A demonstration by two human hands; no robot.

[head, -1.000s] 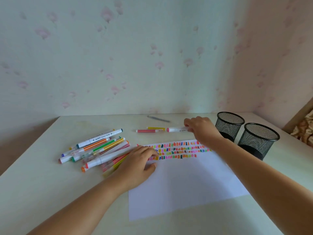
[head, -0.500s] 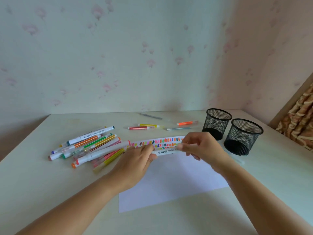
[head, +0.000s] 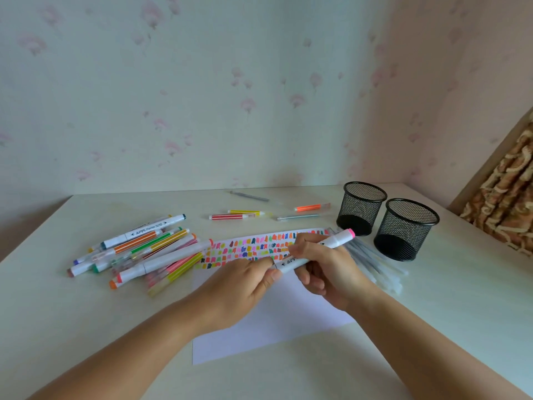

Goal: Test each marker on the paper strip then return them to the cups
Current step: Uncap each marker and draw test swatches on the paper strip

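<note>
- Both hands are on one white marker (head: 313, 254) with a pink end, held over the paper (head: 277, 319). The right hand (head: 326, 267) is wrapped round the barrel, the left hand (head: 245, 284) pinches the near end, looks like it's about to pull the cap off.
- Both forearms come in low from the bottom corners, wrists just above the sheet and hands nearly touching.
- Progress-wise: the colour swatches (head: 259, 248) along the paper's top edge already run several rows deep, so lots of testing is done.
- Both black mesh cups (head: 363, 207) look empty from here, so I'd say none have been returned yet.
- Still a big pile of markers (head: 138, 249) on the left of the tabletop (head: 86, 327), a few loose ones (head: 230, 216) further back, and some pale ones (head: 375, 264) lying by the cups.
</note>
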